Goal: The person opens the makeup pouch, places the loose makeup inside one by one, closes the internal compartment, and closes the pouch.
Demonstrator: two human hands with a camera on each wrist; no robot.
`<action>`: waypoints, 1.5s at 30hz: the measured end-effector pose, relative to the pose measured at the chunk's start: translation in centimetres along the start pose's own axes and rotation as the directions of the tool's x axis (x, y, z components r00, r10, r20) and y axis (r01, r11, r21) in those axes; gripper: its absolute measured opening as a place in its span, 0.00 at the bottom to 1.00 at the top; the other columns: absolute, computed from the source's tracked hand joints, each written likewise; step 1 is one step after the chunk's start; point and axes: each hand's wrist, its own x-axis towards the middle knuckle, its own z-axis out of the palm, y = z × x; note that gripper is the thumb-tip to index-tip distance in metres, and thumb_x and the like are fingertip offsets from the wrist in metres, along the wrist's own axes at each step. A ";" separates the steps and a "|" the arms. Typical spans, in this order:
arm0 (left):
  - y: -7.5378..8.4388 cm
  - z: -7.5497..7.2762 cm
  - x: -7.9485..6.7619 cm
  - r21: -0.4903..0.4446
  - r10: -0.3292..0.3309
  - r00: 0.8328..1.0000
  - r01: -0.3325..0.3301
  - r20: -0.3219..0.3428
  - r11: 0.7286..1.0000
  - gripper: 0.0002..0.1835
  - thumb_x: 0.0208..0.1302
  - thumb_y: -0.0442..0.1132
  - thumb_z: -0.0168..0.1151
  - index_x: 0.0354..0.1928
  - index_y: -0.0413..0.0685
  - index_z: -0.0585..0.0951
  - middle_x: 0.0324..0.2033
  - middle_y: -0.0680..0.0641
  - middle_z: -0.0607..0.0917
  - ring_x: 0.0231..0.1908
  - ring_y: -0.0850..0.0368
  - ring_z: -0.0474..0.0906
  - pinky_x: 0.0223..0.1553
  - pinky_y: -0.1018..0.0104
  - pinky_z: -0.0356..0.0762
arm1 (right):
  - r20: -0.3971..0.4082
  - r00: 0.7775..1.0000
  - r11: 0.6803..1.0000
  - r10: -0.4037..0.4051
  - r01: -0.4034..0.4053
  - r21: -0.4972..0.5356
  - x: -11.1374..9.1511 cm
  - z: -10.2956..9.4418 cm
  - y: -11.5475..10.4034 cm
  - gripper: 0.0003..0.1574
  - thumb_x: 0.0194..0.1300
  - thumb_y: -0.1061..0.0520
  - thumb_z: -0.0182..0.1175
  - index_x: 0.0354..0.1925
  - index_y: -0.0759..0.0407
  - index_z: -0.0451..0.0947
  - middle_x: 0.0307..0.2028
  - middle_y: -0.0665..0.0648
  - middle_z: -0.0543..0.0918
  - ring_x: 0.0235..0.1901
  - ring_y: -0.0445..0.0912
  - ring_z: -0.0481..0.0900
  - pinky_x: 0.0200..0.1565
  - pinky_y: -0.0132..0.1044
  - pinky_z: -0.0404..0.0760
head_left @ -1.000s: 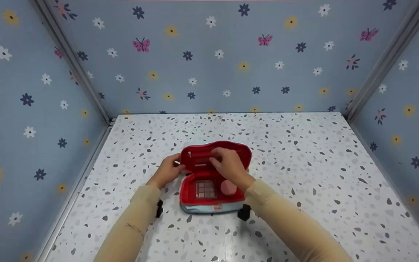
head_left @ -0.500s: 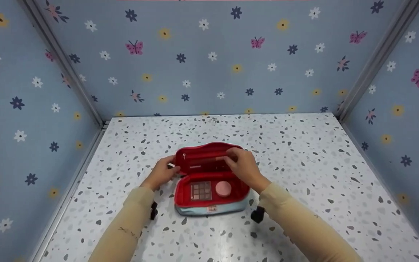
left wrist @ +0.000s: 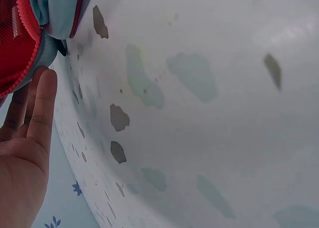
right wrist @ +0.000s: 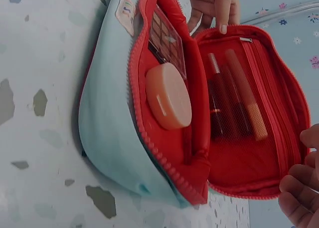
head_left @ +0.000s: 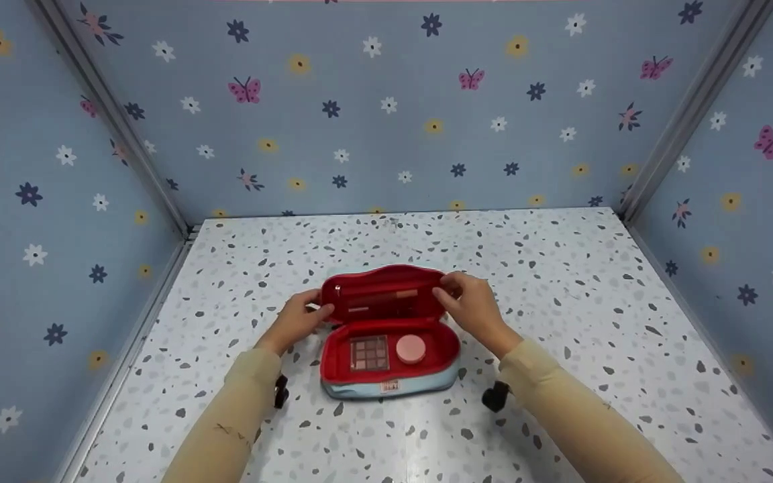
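Note:
A light-blue makeup bag [head_left: 420, 384] with a red lining lies unzipped on the table, its lid [head_left: 386, 276] raised at the back. My left hand [head_left: 294, 322] pinches the lid's left edge, thumb inside and fingers behind. On the opposite edge my right hand [head_left: 475, 307] grips the lid between thumb and fingers. Inside the bag are an eyeshadow palette [head_left: 369, 353] and a round pink case [right wrist: 169, 96]. Behind the lid's red mesh sit several slim items, among them a long stick with an orange end [right wrist: 258, 125] and a silver-tipped tube [right wrist: 214, 63].
The speckled white table [head_left: 561, 288] surrounds the bag. Blue flowered panels [head_left: 386, 100] rise at the back and both sides, with metal posts [head_left: 695, 107] at the corners. Dark wrist-camera mounts [head_left: 494, 396] stick out beneath the forearms.
My right hand has moved from the lid's inner mesh out to its right edge, uncovering the slim items there. The left hand keeps its hold on the left edge.

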 end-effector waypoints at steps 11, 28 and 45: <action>0.7 -0.2 0.1 -0.084 -0.057 0.998 0.057 0.003 0.995 0.35 0.87 0.63 0.42 0.69 0.40 0.81 0.57 0.38 0.89 0.54 0.43 0.89 0.60 0.47 0.87 | 0.042 0.980 0.980 0.197 -0.198 0.033 0.3 -1.3 1.5 0.25 0.76 0.47 0.69 0.56 0.65 0.82 0.34 0.61 0.87 0.32 0.48 0.82 0.35 0.36 0.80; 0.6 -1.3 -0.7 -0.102 -0.007 0.994 0.019 0.111 0.995 0.28 0.87 0.56 0.51 0.64 0.39 0.85 0.60 0.37 0.88 0.59 0.45 0.87 0.61 0.47 0.87 | 0.285 0.911 0.941 0.297 -0.330 0.073 0.6 -1.8 3.0 0.33 0.81 0.37 0.59 0.65 0.62 0.83 0.58 0.64 0.88 0.57 0.57 0.87 0.57 0.51 0.87; 0.8 -2.4 -2.9 0.049 -0.045 0.957 0.032 0.287 0.998 0.32 0.65 0.53 0.78 0.67 0.50 0.84 0.69 0.42 0.83 0.69 0.40 0.80 0.68 0.42 0.80 | 0.544 0.835 0.976 0.084 -0.179 0.124 -0.1 -3.1 2.7 0.26 0.65 0.49 0.78 0.55 0.62 0.89 0.51 0.61 0.92 0.52 0.52 0.88 0.57 0.46 0.87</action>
